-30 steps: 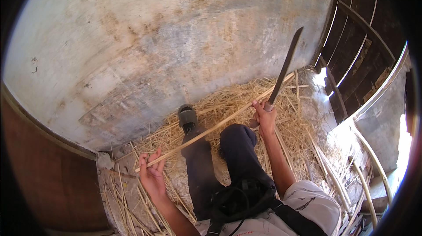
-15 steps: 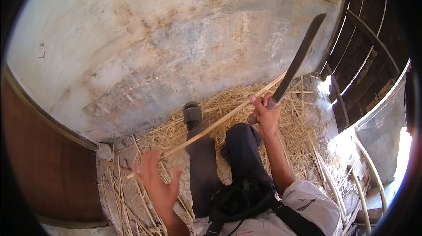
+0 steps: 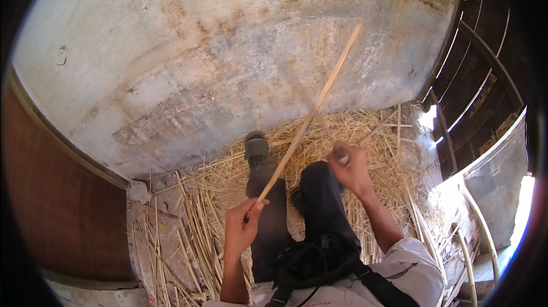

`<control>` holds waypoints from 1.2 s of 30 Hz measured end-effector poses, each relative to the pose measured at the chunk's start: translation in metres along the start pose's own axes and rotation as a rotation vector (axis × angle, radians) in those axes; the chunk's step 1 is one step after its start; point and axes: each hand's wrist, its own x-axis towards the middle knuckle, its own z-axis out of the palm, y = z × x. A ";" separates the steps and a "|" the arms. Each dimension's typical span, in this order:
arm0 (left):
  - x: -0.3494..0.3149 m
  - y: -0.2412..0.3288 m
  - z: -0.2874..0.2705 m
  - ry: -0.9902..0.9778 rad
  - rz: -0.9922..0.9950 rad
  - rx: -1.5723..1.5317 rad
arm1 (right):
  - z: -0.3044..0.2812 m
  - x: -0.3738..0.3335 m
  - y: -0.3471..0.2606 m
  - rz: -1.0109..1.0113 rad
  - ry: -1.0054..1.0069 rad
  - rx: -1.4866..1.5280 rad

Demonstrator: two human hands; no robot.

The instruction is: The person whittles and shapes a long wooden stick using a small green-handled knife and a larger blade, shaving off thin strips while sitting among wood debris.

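Observation:
My left hand (image 3: 242,224) is closed around the lower end of a long, pale bamboo strip (image 3: 311,110). The strip slants up and to the right, its far end in front of the wall. To the right of it, my right hand (image 3: 350,170) grips the handle of a machete (image 3: 341,155). The rounded butt of that handle faces up, while the blade can hardly be made out below the fist. Between the fist and the strip there is a visible gap.
A stained plaster wall (image 3: 228,61) rises ahead. Straw-like shavings (image 3: 371,127) cover the ground around my shoe (image 3: 257,146). Several thin strips (image 3: 197,238) lie at the left. A brown panel (image 3: 63,204) stands far left, dark slatted boards (image 3: 485,73) at the right, beside curved poles (image 3: 479,221).
My left hand has gone from open to gripping the bamboo strip, which now points more steeply upward. My right hand has let go of the strip and turned the machete blade downward.

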 end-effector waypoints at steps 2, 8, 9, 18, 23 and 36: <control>0.000 0.003 0.011 0.013 -0.036 -0.107 | 0.012 -0.009 -0.002 -0.224 -0.020 -0.158; -0.003 0.005 0.026 0.102 0.024 -0.123 | 0.027 -0.018 -0.012 -0.377 -0.140 -0.264; -0.005 0.002 0.026 0.115 0.032 -0.109 | 0.026 -0.016 -0.014 -0.390 -0.155 -0.278; -0.013 -0.003 0.024 0.211 -0.013 -0.056 | 0.027 0.013 -0.001 -0.333 -0.155 -0.402; -0.020 -0.004 0.031 0.223 0.001 -0.057 | 0.034 0.024 0.011 -0.392 -0.051 -0.401; -0.030 -0.007 0.027 0.116 -0.147 -0.220 | 0.027 0.028 0.013 -0.325 -0.139 -0.331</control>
